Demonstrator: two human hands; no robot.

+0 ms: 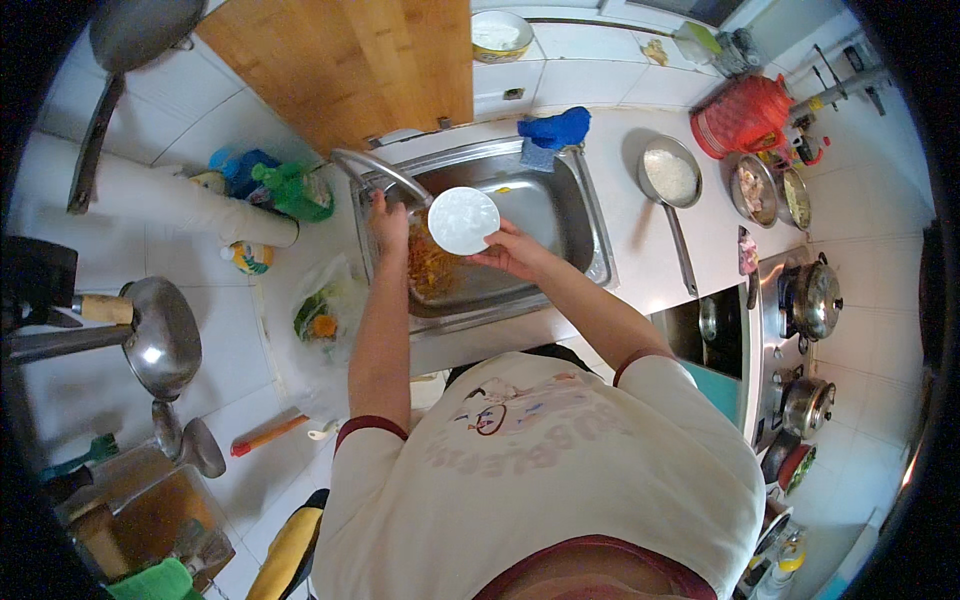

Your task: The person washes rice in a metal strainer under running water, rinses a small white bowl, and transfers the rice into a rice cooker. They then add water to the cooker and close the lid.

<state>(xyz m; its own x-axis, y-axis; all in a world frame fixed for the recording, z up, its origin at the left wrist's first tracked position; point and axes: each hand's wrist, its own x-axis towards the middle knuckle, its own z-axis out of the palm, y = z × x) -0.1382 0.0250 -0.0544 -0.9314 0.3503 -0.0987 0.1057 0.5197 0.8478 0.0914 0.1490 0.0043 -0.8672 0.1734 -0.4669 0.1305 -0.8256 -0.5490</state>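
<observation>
My right hand (517,251) grips the rim of a small white bowl (463,220) over the stainless-steel sink (551,214). The bowl sits at the spout end of the curved metal faucet (386,174), and something clear, apparently water, is inside it. My left hand (388,223) is at the sink's left rim, by the faucet's base. Its fingertips are partly hidden, and I cannot tell whether they grip a tap handle. Orange-brown food scraps (433,266) lie in the left part of the basin, below the bowl.
A blue cloth (556,127) hangs at the sink's back corner. To the right are a pan of white grains (670,176), bowls of food (754,191), a cleaver (750,259) and a gas stove (772,352). A plastic bag of vegetables (330,319) and green bottle (300,193) stand left.
</observation>
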